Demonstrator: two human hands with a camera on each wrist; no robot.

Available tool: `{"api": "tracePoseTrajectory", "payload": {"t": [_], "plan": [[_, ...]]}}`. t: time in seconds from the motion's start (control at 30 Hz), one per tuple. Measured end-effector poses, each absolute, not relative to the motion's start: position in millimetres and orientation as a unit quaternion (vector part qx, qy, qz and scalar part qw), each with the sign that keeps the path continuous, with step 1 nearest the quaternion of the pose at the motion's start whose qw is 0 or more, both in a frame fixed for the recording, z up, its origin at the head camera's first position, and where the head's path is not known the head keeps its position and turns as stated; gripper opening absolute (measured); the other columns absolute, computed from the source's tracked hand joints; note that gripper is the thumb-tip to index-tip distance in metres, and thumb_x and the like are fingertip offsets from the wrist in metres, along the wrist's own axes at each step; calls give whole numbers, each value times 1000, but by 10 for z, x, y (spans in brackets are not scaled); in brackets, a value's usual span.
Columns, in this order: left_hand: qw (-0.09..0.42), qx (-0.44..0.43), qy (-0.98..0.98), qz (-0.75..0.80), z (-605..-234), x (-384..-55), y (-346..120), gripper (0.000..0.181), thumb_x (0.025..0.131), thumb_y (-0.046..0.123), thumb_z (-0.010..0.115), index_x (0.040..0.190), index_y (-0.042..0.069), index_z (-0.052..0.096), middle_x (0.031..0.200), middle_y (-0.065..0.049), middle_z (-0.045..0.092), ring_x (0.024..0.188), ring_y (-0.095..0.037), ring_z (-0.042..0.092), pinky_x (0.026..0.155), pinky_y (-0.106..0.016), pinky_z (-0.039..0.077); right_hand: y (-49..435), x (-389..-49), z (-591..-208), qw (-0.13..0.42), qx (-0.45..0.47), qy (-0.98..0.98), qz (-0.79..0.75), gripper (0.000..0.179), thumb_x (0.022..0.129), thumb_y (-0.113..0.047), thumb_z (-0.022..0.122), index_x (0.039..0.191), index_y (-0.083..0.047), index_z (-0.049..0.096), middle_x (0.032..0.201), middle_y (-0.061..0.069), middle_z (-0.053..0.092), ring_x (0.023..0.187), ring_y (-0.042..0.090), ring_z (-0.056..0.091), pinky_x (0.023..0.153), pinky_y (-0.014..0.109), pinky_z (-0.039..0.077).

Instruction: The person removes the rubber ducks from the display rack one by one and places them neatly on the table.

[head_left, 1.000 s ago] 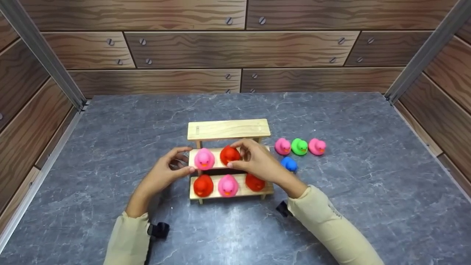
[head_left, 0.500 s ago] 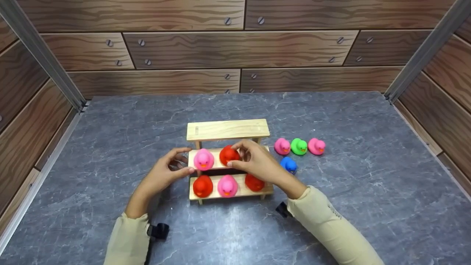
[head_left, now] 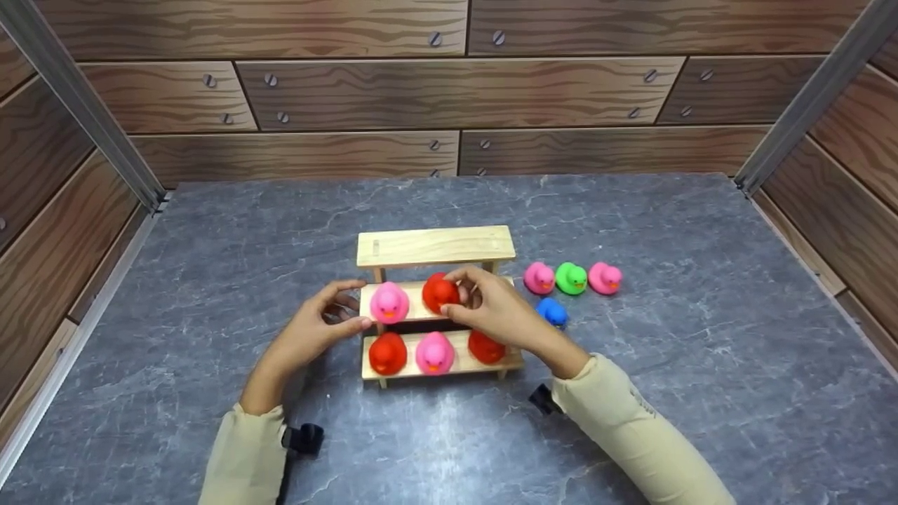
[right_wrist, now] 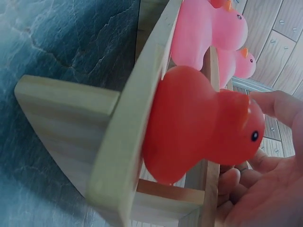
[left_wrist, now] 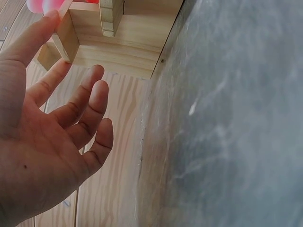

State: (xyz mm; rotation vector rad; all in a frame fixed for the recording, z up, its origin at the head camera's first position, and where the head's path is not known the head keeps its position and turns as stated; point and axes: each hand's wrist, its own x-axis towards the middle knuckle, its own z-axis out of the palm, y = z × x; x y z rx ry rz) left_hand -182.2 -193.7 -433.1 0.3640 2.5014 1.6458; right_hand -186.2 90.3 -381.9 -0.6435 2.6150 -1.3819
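A three-tier wooden display stand (head_left: 436, 247) stands in the middle of the table. My left hand (head_left: 309, 330) holds the left end of its middle shelf between thumb and forefinger; in the left wrist view the other fingers are loosely bent. On that shelf sit a pink rubber duck (head_left: 389, 303) and, to its right, a red rubber duck (head_left: 440, 293). My right hand (head_left: 498, 308) pinches this red duck with thumb and forefinger. The lower shelf bears a red duck (head_left: 387, 354), a pink duck (head_left: 435, 353) and another red duck (head_left: 485, 347), partly hidden by my right hand.
Right of the stand, a pink duck (head_left: 539, 278), a green duck (head_left: 571, 278) and a second pink duck (head_left: 605, 278) form a row on the grey marbled table (head_left: 666, 365). A blue duck (head_left: 552, 312) sits in front, partly hidden by my right forearm. Wood-patterned walls (head_left: 449, 95) enclose the table.
The red duck on the middle shelf has shifted very slightly right along with my right fingers. My left hand and the stand keep their places.
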Motion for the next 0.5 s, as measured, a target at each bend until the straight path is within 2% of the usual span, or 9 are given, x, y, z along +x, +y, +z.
{"api": "tracePoseTrajectory", "payload": {"t": [0.5], "plan": [[60, 119, 826, 547, -4340, -1830, -1939, 53, 85, 16, 73, 134, 9, 52, 105, -18, 65, 84, -17, 56, 75, -28, 44, 1300, -1863, -3776, 86, -219, 844, -482, 35, 87, -11, 68, 118, 1, 58, 82, 1, 51, 70, 12, 47, 63, 18, 40]]}}
